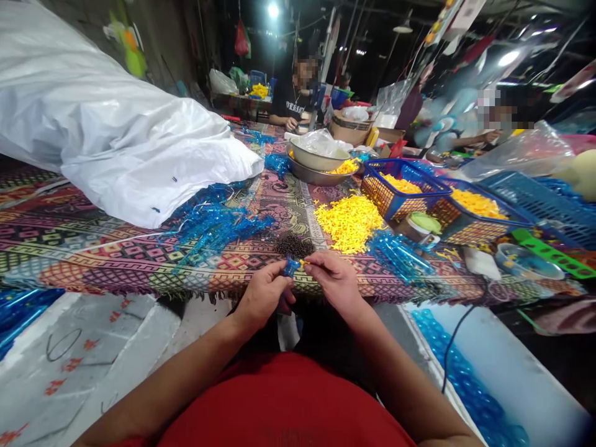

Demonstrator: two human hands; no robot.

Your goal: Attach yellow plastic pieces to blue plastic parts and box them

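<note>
My left hand (263, 295) pinches a small blue plastic piece (291, 267) at the table's near edge. My right hand (333, 279) holds a tiny yellow plastic piece (305, 263) between its fingertips, close to the blue piece. Just beyond both hands lies a heap of small dark beads or parts (294, 246). A large pile of yellow plastic pieces (348, 223) sits to the right of that heap. Tangled blue plastic runners (218, 228) lie to the left, on a patterned woven cloth (112, 248).
A bulging white sack (116, 149) covers the left of the table. Blue baskets of yellow pieces (400, 192) and a metal bowl (316, 167) stand ahead. A co-worker (293, 93) sits at the far end, another person (465, 127) at right. Blue plastic lies in a white tub (465, 372) at lower right.
</note>
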